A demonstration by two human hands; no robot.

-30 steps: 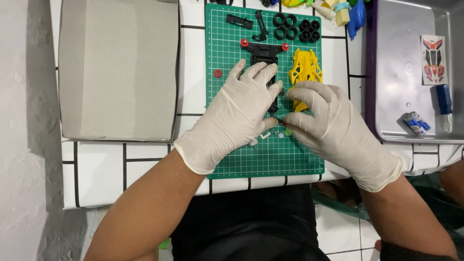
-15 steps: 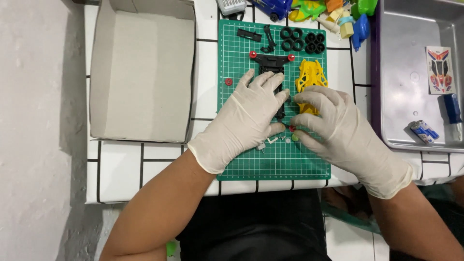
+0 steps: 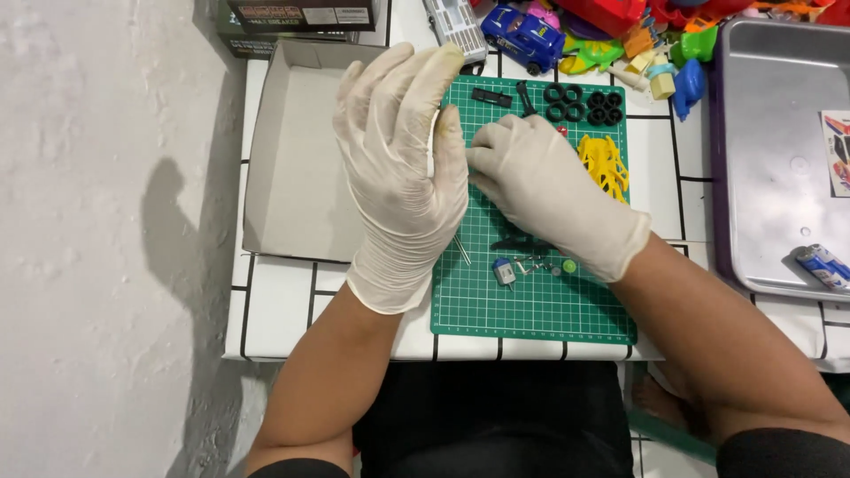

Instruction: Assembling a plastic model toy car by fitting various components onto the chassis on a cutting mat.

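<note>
Green cutting mat (image 3: 531, 310), right hand (image 3: 549, 190) hiding parts, left hand (image 3: 403, 168) raised

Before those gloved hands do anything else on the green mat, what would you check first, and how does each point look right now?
1. Left hand free: ok, raised, open, holds nothing.
2. Right hand grip: cannot tell, fingertips hidden.
3. Small metal parts on the green mat: ok, none off the edge.
4. Black tyres together: ok, grouped at the mat's top.
5. Yellow body shell unobstructed: ok, beside the right hand.
6. Gloves intact: ok, no tears seen.
</note>
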